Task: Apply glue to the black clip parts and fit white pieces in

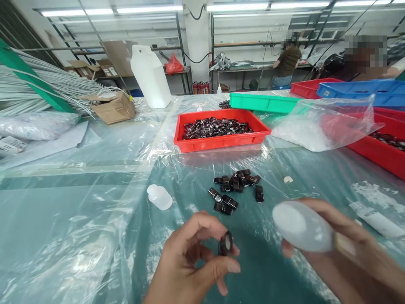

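My left hand [196, 257] pinches a small black plastic part [225, 244] between thumb and fingers, its pale round end turned to the right. To the right, my right hand [344, 249] is wrapped round a translucent white squeeze bottle [300, 226], tipped on its side with its base toward the left; its nozzle end is hidden. Beyond both hands lies a loose pile of similar black parts [236, 181] on the plastic-covered table [104, 219]. Left of that pile, a second small white bottle [160, 197] lies on its side.
A red tray [221, 141] full of black parts stands behind the pile. At right are a clear bag of white pieces [310, 131], a green tray [262, 102], a blue tray [363, 93] and more red trays. A large white jug [150, 78] stands at the back. A person [287, 61] is farther off.
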The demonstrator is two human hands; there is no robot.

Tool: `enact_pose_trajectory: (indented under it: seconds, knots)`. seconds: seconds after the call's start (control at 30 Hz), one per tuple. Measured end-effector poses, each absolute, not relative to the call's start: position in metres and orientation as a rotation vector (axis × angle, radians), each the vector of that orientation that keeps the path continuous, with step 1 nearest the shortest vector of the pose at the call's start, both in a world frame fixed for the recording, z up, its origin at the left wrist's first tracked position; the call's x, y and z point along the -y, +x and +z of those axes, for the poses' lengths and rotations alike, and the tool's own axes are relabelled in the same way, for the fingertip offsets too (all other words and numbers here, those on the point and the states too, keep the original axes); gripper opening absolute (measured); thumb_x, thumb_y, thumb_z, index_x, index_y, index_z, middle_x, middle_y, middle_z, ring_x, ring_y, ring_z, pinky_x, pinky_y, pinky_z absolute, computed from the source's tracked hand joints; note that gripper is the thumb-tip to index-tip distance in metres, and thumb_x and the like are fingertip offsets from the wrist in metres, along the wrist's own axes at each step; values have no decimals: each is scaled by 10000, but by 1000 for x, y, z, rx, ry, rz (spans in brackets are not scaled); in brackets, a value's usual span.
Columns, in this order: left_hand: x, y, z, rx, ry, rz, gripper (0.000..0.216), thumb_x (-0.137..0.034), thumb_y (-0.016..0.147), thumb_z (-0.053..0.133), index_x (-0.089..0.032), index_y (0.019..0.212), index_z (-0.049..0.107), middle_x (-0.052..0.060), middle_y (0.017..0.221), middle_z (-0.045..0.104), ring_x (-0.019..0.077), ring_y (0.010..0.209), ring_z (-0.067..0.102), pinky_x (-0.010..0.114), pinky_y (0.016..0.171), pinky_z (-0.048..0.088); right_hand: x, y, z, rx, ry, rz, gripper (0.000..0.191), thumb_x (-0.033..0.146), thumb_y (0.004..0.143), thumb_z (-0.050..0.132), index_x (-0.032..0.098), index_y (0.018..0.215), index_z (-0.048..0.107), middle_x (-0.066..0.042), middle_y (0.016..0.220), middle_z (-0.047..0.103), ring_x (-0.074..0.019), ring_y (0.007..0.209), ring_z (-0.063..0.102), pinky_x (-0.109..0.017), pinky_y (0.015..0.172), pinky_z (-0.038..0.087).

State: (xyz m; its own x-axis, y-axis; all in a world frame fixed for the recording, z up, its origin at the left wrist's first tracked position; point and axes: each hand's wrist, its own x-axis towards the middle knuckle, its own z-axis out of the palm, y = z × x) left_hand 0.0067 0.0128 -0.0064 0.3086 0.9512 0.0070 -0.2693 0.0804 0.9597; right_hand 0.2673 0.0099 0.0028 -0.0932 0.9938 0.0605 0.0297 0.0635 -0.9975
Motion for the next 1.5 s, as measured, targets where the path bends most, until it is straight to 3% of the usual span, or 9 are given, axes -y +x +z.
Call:
enact_pose_trajectory:
  seconds: [0.17,0.27,0.37,0.47,0.57,0.77,1.07,1.33,1.5]
  knots:
    - [-9,13,-1,-972,1137,1094,228,-433,925,734,-206,946,729,-5,890,507,21,522,462,131,395,402,-21,243,11,1058,-921,1570,295,543,891,708,370,1125,757,-45,1123,734,-216,1016,719,-276,876,620]
    - [-6,17,0,-1000,1349,1162,314,-457,1031,555,-193,861,572,-30,790,443,36,506,320,211,467,278,-22,243,10,1035,-910,1624,251,487,921,700,384,1148,737,-13,1138,723,-185,1035,704,-258,921,595]
    - [-3,16,2,-1091,1517,1133,332,-478,1070,411,-228,857,455,-37,720,366,98,544,298,241,479,228,-22,246,11,1121,-989,1593,228,461,947,678,386,1157,726,6,1106,712,-151,1002,684,-209,900,570]
    - [-3,11,4,-1143,1691,1111,303,-433,1087,324,-245,965,528,-1,756,431,138,577,398,231,441,278,-21,247,15,1249,-1076,1540,270,497,926,698,381,1169,717,-2,1043,725,-158,977,682,-207,857,565]
    - [-6,3,5,-1125,1970,1105,240,-266,1080,369,-259,1175,590,45,864,527,175,714,539,255,528,437,-17,244,18,1324,-1131,1510,334,518,885,735,370,1183,710,-21,1120,737,-219,1041,694,-295,896,585]
    - [-12,-7,-4,-973,2127,1215,485,-69,1029,410,-289,1441,539,96,1131,509,141,770,592,263,615,587,-11,237,25,1311,-1187,1400,328,507,845,777,359,1135,735,-25,1170,729,-242,1051,705,-308,894,608]
    - [-10,-7,5,-992,2043,1257,267,-79,1026,461,-237,1200,587,72,1039,569,131,710,580,249,577,571,-14,250,17,1570,-1141,1129,289,406,886,762,397,1172,728,-29,1275,692,-267,1218,656,-319,939,617]
    - [-10,-9,-2,-931,2070,1234,323,-35,1005,492,-217,1254,589,103,1091,573,168,865,611,237,618,573,-8,252,18,1830,-1079,657,334,340,928,699,474,1230,653,20,1216,694,-210,1120,690,-255,872,625]
    - [-13,-8,2,-921,2169,1280,355,53,956,514,-158,1227,606,93,1087,590,167,922,614,271,714,551,5,249,11,1804,-1120,468,324,321,900,688,450,1197,684,-35,1206,647,-267,1079,672,-329,763,619]
